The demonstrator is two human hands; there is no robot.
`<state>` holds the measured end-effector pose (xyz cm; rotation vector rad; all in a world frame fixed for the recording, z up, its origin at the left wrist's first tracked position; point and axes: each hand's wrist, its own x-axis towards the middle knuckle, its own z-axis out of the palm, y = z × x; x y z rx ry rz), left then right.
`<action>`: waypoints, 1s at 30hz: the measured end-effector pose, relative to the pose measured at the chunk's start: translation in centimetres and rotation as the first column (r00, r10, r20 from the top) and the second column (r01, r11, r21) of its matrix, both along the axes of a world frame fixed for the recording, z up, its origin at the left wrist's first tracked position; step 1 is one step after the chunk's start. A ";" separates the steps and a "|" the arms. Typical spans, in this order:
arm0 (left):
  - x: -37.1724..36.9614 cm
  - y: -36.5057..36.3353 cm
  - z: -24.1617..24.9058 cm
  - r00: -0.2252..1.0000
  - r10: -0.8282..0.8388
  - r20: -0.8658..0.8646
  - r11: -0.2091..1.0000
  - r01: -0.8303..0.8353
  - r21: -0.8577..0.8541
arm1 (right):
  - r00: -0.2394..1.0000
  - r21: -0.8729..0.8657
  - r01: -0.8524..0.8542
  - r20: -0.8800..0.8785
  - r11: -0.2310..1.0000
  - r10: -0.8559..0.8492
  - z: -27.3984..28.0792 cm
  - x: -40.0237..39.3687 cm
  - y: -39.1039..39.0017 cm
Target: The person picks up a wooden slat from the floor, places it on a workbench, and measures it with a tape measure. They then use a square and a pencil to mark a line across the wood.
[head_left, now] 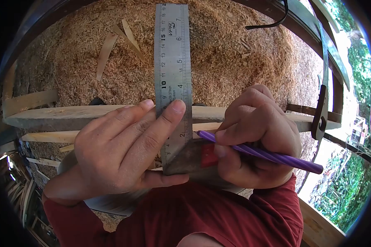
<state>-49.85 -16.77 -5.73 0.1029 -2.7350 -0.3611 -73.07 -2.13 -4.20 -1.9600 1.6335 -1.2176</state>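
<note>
My left hand grips a combination square, its fingers over the steel rule and its thumb along the dark head. The rule, marked in centimetres and inches, points away from me across a pale wooden board. The square's head has a slanted edge and a red patch, and part of it is behind my right hand. Pinched in my right hand is a purple striped pencil. Its tip is at the rule's right edge, over the wood near the 2-inch mark.
Sawdust and wood shavings cover the ground beyond the board. A saw-like tool with a dark handle hangs at the right. Dark frame bars curve along the top, with a black hooked rod there. Wood strips lie at the lower left.
</note>
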 end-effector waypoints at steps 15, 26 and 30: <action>0.0 0.0 0.0 1.000 -0.005 0.010 1.000 0.005 -0.006 | 1.000 0.021 0.008 -0.020 1.000 -0.008 0.3 0.3 0.0; -0.1 0.0 0.1 1.000 -0.003 0.009 1.000 0.003 0.004 | 0.999 0.018 -0.008 -0.032 1.000 0.009 0.3 0.1 -0.1; -0.2 0.0 0.1 1.000 -0.002 0.010 1.000 0.002 0.018 | 0.999 0.020 -0.021 -0.030 1.000 0.021 0.3 0.1 -0.2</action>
